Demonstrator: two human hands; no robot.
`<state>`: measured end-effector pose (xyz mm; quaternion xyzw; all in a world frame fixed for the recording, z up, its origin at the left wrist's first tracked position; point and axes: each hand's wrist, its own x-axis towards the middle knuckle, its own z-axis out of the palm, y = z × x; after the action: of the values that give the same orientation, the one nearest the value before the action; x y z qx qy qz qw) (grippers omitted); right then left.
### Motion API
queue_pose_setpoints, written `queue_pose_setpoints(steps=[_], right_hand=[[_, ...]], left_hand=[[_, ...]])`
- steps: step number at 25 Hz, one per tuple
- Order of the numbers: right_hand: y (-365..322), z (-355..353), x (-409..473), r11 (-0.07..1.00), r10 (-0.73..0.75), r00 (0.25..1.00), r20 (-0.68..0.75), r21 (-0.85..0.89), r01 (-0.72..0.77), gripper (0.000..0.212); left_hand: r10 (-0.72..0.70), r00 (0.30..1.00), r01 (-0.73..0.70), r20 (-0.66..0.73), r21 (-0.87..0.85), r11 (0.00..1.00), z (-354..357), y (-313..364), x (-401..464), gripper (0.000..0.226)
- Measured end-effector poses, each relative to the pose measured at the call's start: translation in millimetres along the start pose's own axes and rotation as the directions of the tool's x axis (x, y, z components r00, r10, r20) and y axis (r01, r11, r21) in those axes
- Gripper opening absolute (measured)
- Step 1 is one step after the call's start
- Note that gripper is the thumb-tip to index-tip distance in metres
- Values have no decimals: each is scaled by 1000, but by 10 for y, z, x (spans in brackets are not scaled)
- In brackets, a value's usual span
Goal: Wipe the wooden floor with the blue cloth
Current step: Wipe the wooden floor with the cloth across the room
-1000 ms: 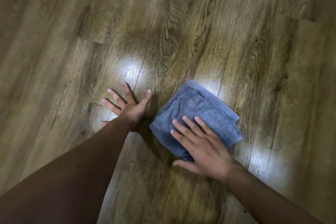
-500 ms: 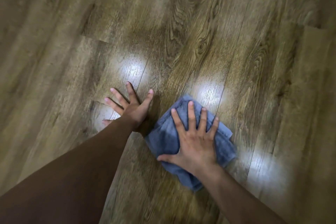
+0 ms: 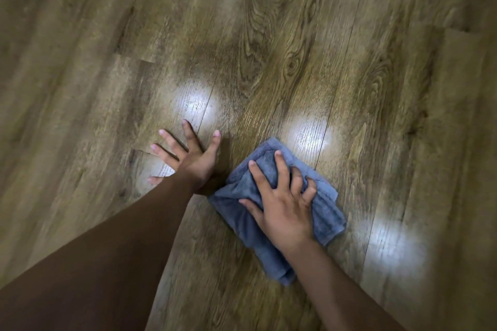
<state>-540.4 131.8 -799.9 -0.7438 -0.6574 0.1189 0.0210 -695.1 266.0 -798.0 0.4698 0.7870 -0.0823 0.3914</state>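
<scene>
The blue cloth (image 3: 279,209) lies on the wooden floor (image 3: 349,48), a little right of the middle of the view and toward its near edge; no real edge or corner of the floor is visible, so I cannot place it more exactly. Compared with 0.5 s ago, the cloth is more bunched: folds have risen under the right hand (image 3: 282,204), whose fingers (image 3: 281,166) were spread flat on it and are now curled into the fabric, gripping it. 1.0 s ago that hand lay only on the near part of a neatly folded cloth. In my judgement this means the hand has taken a firm hold and is in a wiping stroke, so the task is under way but far from complete, since most of the visible boards are not yet reached.

The left hand (image 3: 191,158) remains pressed flat on the floor just beside the cloth, fingers wide apart, holding nothing and serving as support.

Count: 1 blue cloth, 2 hands, 1 floor of several planks, and 4 bright light reflections (image 3: 309,134) on it.
</scene>
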Motion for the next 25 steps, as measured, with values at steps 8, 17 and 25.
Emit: queue_pose_setpoints(steps=[8, 17, 25], right_hand=[[-28, -78, 44, 997, 68, 987, -149, -19, -71, 65], [-271, 39, -294, 967, 249, 967, -49, -38, -251, 108], [678, 6, -314, 977, 182, 955, -235, -66, -202, 73]], left_hand=[[40, 999, -40, 21, -5, 999, 0, -37, 22, 104], [37, 999, -36, -8, 16, 999, 65, -67, 87, 105], [360, 873, -345, -329, 105, 933, 467, 26, -162, 77]])
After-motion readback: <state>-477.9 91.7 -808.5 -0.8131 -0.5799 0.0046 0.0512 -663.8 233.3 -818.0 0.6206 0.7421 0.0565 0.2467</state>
